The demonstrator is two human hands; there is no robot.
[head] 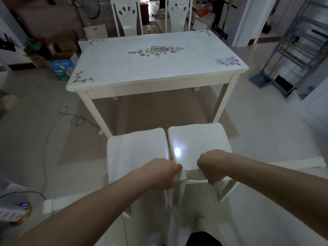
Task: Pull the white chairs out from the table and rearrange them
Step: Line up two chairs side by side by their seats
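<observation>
My left hand grips the left chair, my right hand the right chair, both standing clear of the bench at 12 o'clock. Next I should reposition them.

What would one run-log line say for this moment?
left hand: grips left chair's back | right hand: grips right chair's back | chairs: side by side, clear of table

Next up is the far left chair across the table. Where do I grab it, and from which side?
Grip the far left chair by the top of its backrest, from behind it, on the table's far side. Its seat sits close against the far edge; only the upright back stands free.
</observation>
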